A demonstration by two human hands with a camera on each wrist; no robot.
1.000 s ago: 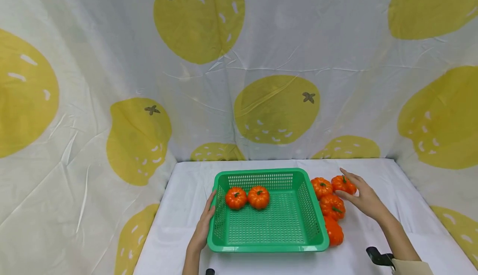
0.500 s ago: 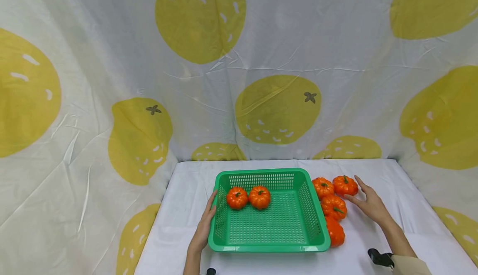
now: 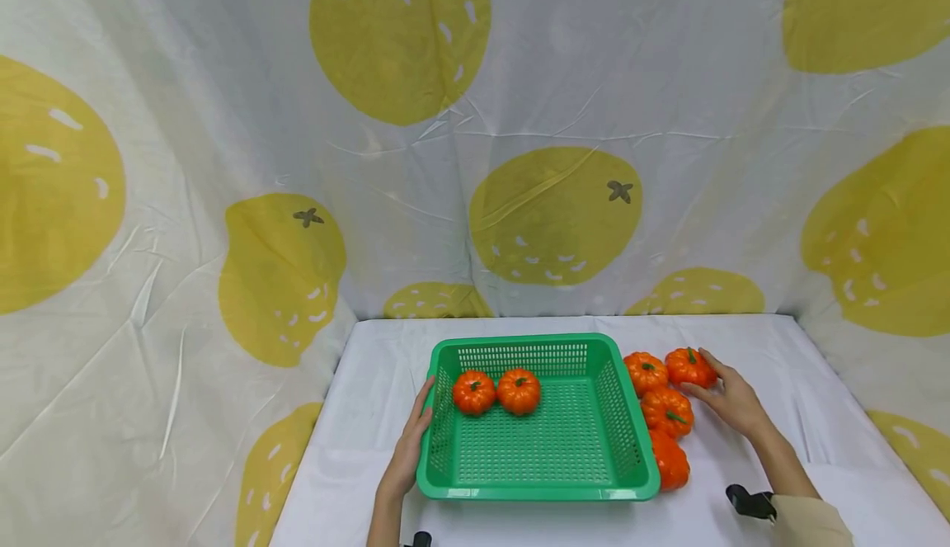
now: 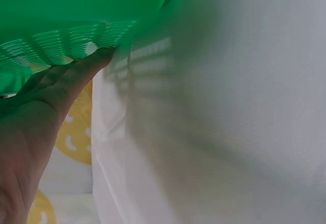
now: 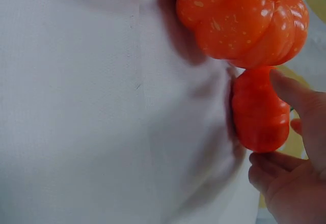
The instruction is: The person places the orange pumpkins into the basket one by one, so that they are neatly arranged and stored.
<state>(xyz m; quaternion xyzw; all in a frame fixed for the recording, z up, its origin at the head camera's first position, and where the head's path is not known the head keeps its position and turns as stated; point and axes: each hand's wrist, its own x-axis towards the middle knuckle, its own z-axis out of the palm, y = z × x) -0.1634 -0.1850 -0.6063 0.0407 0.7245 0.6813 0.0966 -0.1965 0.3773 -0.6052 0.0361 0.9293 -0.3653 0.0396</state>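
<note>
Both hands come in from the near side, the left hand (image 3: pixel 407 446) lying along the outside of the basket's left wall, its fingers extended and touching the green plastic. The right hand (image 3: pixel 733 400) pinches the farthest-right pumpkin (image 3: pixel 688 368), thumb on the near side and fingers on the far side; how firmly, I cannot tell. A beige sleeve (image 3: pixel 811 522) covers the right forearm, with a black fitting (image 3: pixel 751 504) at the wrist. Nearest of the loose fruit, a glossy reddish-orange pumpkin (image 3: pixel 671 462) sits just beside the basket's right wall, partly hidden by it. Beyond it lies a mottled orange pumpkin (image 3: pixel 666 412) with a green stem, and farther still a lighter orange pumpkin (image 3: pixel 646 373), left of the pinched one. All rest on a white cloth (image 3: pixel 549 524). Within the green perforated basket (image 3: pixel 538 494), two ribbed pumpkins sit side by side toward the far left: a redder pumpkin (image 3: pixel 473 393) and, to its right, an orange one (image 3: pixel 519 391). Behind the table hangs a pale, creased backdrop (image 3: pixel 401 233) printed with large yellow fruit.
</note>
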